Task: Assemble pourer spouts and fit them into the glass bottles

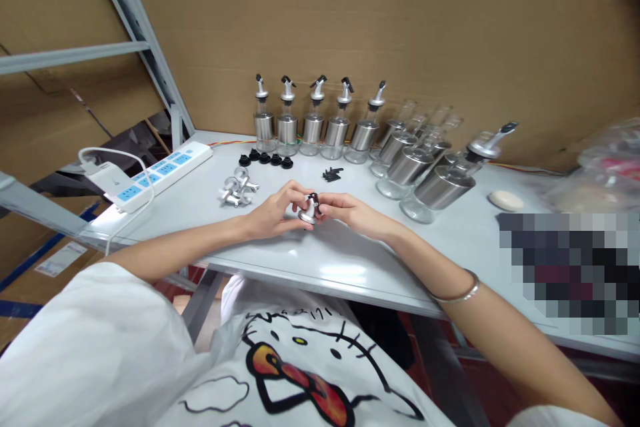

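Near the table's front edge, my left hand (280, 211) is closed around the silver base of a pour spout (307, 217). The fingertips of my right hand (353, 213) pinch the small black flap (314, 199) at the spout's top. Fingers partly cover both parts. Left of my hands lie several loose silver spout tops (241, 188). Several black stoppers (271, 159) are lined up behind them. A small pile of black flaps (332, 175) rests just beyond my fingers.
Glass oil bottles (313, 128) with steel sleeves and spouts stand along the back. Bottles without spouts (406, 170) cluster to the right, beside another spouted bottle (444, 185). A white power strip (165, 173) lies left; a whitish oval object (506, 200) and plastic bag (600, 173) sit right.
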Available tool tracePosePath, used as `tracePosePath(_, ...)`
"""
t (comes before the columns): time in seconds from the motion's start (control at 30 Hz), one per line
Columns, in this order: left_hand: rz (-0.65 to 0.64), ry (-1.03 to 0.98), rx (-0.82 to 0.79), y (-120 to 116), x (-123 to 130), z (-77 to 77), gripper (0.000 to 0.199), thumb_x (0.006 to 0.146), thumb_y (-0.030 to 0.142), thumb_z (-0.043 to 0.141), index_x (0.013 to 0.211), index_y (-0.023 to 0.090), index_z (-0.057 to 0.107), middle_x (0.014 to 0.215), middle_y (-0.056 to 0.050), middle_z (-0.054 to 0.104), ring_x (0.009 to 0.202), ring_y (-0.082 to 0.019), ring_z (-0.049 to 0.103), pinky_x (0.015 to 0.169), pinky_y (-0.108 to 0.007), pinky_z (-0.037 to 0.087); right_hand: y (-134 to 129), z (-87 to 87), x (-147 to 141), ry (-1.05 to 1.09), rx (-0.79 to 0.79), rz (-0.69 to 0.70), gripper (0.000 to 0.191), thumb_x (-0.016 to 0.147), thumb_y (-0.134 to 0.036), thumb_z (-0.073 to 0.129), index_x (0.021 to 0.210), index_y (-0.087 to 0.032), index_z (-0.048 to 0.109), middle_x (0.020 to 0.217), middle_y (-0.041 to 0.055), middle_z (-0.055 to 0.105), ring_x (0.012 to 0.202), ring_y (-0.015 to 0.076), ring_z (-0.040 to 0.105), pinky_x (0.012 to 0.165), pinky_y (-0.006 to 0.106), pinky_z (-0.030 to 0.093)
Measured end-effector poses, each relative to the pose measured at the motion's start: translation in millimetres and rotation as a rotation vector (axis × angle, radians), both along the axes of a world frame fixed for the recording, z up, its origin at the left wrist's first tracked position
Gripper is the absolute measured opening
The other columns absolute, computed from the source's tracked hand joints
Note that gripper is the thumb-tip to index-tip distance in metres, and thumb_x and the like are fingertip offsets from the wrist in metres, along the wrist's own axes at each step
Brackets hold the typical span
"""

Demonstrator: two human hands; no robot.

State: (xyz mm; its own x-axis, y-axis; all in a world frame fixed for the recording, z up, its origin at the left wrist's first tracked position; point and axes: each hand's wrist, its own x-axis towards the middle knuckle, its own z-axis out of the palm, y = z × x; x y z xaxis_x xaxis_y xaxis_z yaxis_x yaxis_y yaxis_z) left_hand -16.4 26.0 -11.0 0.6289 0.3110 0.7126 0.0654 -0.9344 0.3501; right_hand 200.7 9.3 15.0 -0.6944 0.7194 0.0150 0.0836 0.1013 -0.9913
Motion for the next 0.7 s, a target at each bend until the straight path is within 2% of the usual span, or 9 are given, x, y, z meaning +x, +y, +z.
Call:
tracePosePath(0.27, 0.006, 0.031, 0.001, -0.2, -0.5, -0.4, 0.036, 0.08, 0.035, 0.07, 0.099, 0.021, 0.043, 0.097, -0.005, 0.053, 0.103, -0.022, 0.062, 0.08, -0.036, 0.054, 0.2, -0.9, 0.8, -0.002, -0.029, 0.02, 0.027, 0.082, -0.041, 0.061, 0.091, -0.015, 0.06, 0.084, 0.0021, 0.059, 0.078, 0.0147, 0.052, 0.085, 0.033, 0.042)
tracePosePath(0.57, -0.02, 0.026, 0.03, 1.8, -0.5, -2.2, 0.039, 0.081, 0.035, 0.069, 0.105, 0.022, 0.042, 0.096, -0.005, 0.054, 0.102, -0.021, 0.061, 0.077, -0.035, 0.055, 0.5, 0.9, 2.7, -0.091, 0.131, 0.031, 0.025, 0.088, -0.04, 0.053, 0.088, -0.016, 0.057, 0.081, 0.0015, 0.053, 0.079, 0.0153, 0.048, 0.083, 0.033, 0.041)
tracePosePath(0.7, -0.007, 0.023, 0.025, 0.5, 0.7, -0.5, 0.039, 0.081, 0.036, 0.069, 0.106, 0.022, 0.042, 0.104, -0.008, 0.055, 0.102, -0.022, 0.061, 0.077, -0.036, 0.054, -0.6, -0.8, -1.2, -0.081, 0.173, 0.02, 0.03, 0.088, -0.046, 0.052, 0.09, -0.016, 0.056, 0.083, 0.0019, 0.053, 0.077, 0.0149, 0.047, 0.081, 0.032, 0.042)
